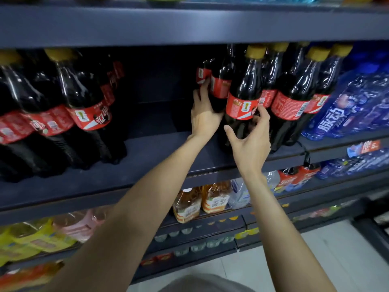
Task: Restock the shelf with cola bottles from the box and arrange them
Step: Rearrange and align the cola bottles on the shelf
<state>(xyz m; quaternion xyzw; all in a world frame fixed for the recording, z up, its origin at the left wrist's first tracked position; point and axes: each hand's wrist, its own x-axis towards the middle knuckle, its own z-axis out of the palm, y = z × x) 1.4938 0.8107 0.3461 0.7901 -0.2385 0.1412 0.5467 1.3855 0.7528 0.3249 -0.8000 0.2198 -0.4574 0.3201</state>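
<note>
Cola bottles with yellow caps and red labels stand on the dark shelf (160,152). One group (80,106) fills the left side, another group (294,98) the right. Between them is a gap in the row. My left hand (203,114) reaches into the shelf and grips a cola bottle (220,85) standing behind the front one. My right hand (250,135) curls its fingers and thumb round the lower body of the front cola bottle (245,95). The box is not in view.
Blue drink bottles (345,110) stand right of the cola. The shelf below holds orange tea bottles (202,201), yellow and pink packs (42,239) and red-labelled bottles (294,178). An upper shelf edge (189,26) hangs close above the caps. Pale floor tiles (315,260) lie below right.
</note>
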